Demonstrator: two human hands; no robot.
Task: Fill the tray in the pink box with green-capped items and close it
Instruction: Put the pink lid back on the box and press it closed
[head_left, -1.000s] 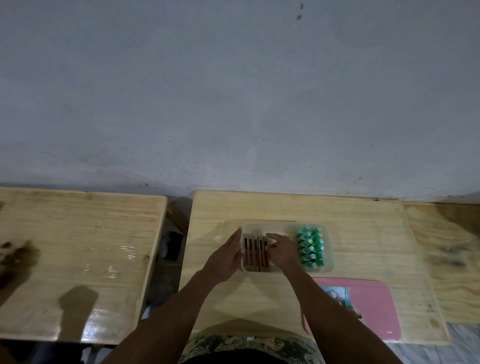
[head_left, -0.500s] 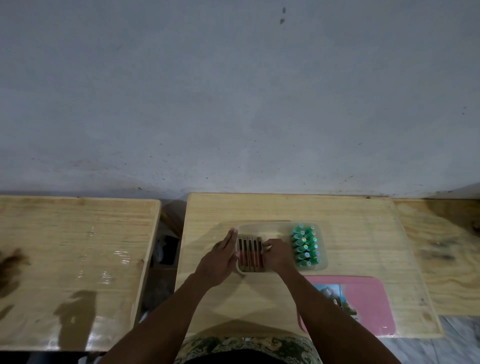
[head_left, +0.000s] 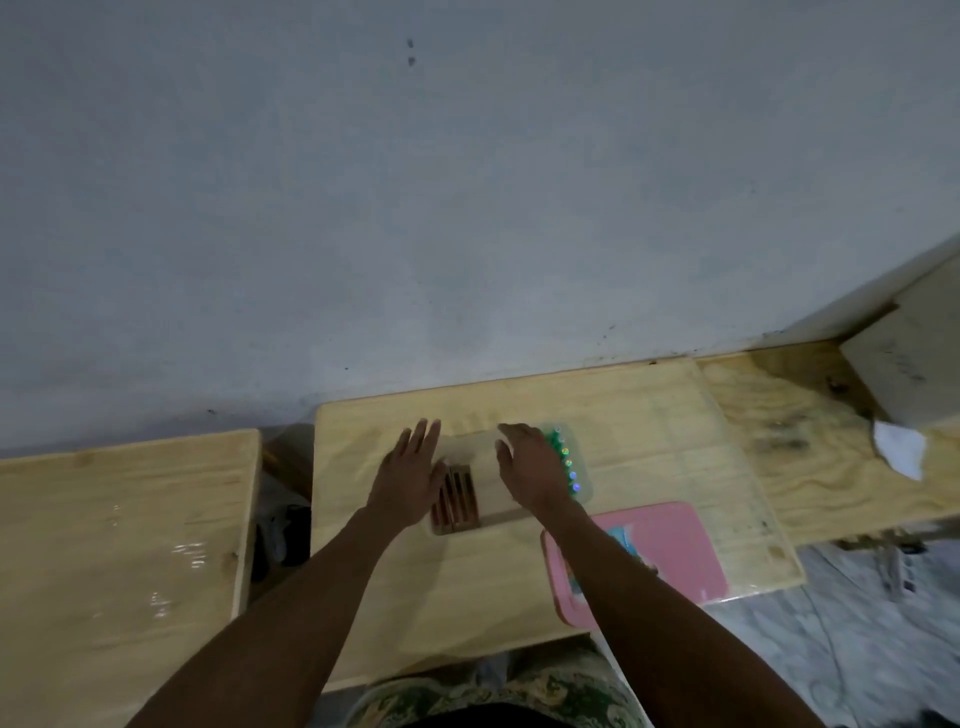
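A clear plastic tray (head_left: 586, 467) lies on the middle wooden table (head_left: 649, 415). Several green-capped items (head_left: 563, 457) stand in its right part, and several brown-red sticks (head_left: 457, 499) lie in its left part. My left hand (head_left: 410, 473) rests flat at the tray's left edge, fingers spread, holding nothing. My right hand (head_left: 530, 467) hovers over the tray's middle, fingers apart, hiding part of the green-capped items. A pink lid or box (head_left: 680, 545) with a picture lies flat near the table's front right, partly under my right forearm.
A second wooden table (head_left: 119, 545) stands to the left across a dark gap. A third wooden surface (head_left: 810, 431) adjoins on the right, with a white box (head_left: 914, 364) and a white scrap of paper (head_left: 901, 449). A grey wall rises behind the tables.
The camera has swung to the right and tilted. Both hands have lifted off the brown-red sticks and opened out; my right hand has shifted over the tray's middle.
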